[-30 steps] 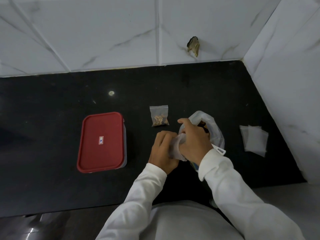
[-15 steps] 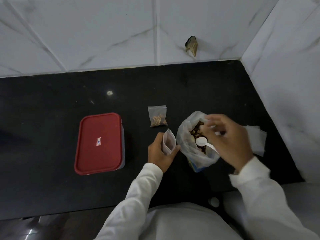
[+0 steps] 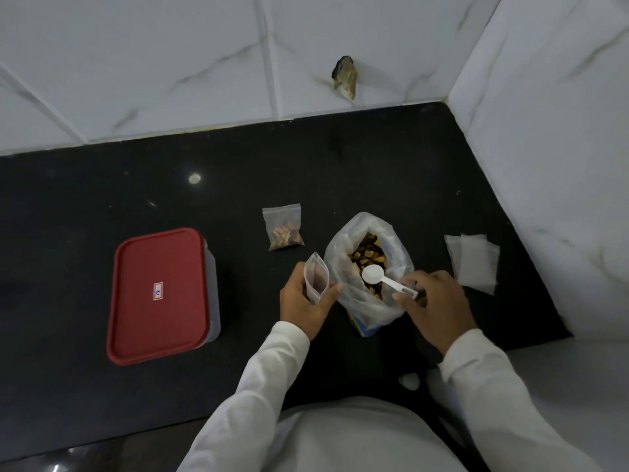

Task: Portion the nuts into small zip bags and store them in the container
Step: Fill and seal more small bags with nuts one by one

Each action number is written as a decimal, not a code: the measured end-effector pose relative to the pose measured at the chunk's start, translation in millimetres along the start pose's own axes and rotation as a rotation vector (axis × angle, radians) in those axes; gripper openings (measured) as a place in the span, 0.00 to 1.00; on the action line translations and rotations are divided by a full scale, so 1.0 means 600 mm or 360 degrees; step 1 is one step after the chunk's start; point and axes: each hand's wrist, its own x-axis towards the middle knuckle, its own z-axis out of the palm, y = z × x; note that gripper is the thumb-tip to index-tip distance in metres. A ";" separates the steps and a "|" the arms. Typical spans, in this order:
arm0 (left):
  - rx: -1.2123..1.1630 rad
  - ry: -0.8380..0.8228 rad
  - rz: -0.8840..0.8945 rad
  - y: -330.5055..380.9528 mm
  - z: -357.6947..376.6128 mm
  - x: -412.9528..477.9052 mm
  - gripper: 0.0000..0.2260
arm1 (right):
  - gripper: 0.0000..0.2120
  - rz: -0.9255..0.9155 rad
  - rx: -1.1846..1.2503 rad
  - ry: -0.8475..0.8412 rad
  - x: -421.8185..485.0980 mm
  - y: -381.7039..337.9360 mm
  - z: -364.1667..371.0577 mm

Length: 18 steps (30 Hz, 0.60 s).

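The nut bag [image 3: 340,281] is thin, crinkled translucent plastic, the scoop [image 3: 373,274] in its mouth smooth white plastic, the lid [image 3: 160,318] to its left matt red plastic, the countertop [image 3: 85,386] under it polished black stone, the tiles [image 3: 170,46] behind it glossy and marble-veined

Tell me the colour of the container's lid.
Red, with a small white label at its centre: the lid, seen in the head view.

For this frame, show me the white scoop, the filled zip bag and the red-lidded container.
white scoop [image 3: 388,283], head view, on the handle just behind its bowl.
filled zip bag [image 3: 284,237], head view, on the nuts inside.
red-lidded container [image 3: 160,318], head view, on the lid below its label.
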 end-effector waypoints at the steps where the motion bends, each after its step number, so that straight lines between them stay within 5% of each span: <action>1: 0.0010 -0.0007 0.0015 0.000 0.002 0.001 0.12 | 0.11 0.0000 -0.0008 -0.0009 0.004 0.000 0.001; 9: -0.0091 0.0065 0.0180 0.020 0.006 0.001 0.11 | 0.10 -0.0168 -0.0073 0.0244 0.016 0.003 -0.004; 18: -0.0098 -0.0127 0.0153 0.013 0.038 0.011 0.12 | 0.07 -0.0608 0.0258 0.0119 0.044 -0.011 0.015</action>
